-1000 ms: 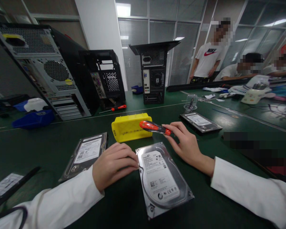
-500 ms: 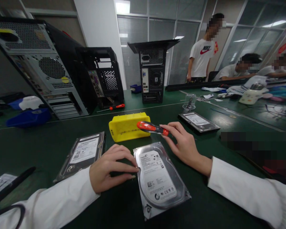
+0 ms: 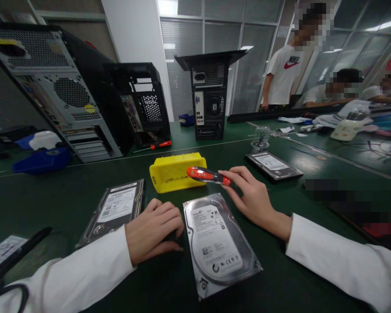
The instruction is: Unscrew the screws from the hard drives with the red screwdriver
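Observation:
A silver hard drive (image 3: 217,243) with a white label lies flat on the green table, label up. Just left of it is my left hand (image 3: 156,230), fingers curled downward and a little apart, with nothing seen in them; it no longer touches the drive. My right hand (image 3: 250,193) pinches a red and black screwdriver (image 3: 207,174) by one end, above the drive's far right side. Behind the screwdriver, a yellow bin (image 3: 176,174) lies with its opening facing me. Another hard drive (image 3: 117,206) rests to the left, partly behind my left sleeve.
A third hard drive (image 3: 273,166) lies at right, near a clear plastic container (image 3: 260,138). Computer cases (image 3: 210,100) stand at the back and left. A second red screwdriver (image 3: 159,145) and blue bin (image 3: 42,161) are on the table. A person in a white shirt (image 3: 285,74) stands beyond.
My left hand has drawn back from the drive's left edge, and its fingers have curled in. My right hand still holds the screwdriver in nearly the same place. The standing person has shifted right.

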`<action>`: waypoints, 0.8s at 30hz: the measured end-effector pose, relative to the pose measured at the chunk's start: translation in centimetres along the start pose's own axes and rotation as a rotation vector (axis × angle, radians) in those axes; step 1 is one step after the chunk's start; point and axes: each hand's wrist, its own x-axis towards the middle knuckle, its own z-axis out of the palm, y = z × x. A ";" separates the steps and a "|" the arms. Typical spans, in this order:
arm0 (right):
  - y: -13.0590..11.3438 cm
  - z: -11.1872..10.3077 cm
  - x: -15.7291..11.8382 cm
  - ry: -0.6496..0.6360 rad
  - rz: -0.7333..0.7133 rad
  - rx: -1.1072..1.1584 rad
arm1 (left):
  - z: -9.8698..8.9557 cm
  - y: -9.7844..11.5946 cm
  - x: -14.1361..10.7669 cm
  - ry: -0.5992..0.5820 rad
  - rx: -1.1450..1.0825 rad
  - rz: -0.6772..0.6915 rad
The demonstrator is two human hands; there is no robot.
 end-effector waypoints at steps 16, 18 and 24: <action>0.0 0.1 -0.1 -0.004 0.001 0.005 | -0.4 -1.1 -1.2 -0.032 0.408 0.065; 0.0 0.1 -0.1 -0.011 0.000 0.007 | -0.4 -1.2 -1.3 -0.026 0.412 0.103; 0.0 0.0 -0.1 -0.013 0.000 -0.003 | -0.1 -0.9 -0.7 -0.044 0.510 0.121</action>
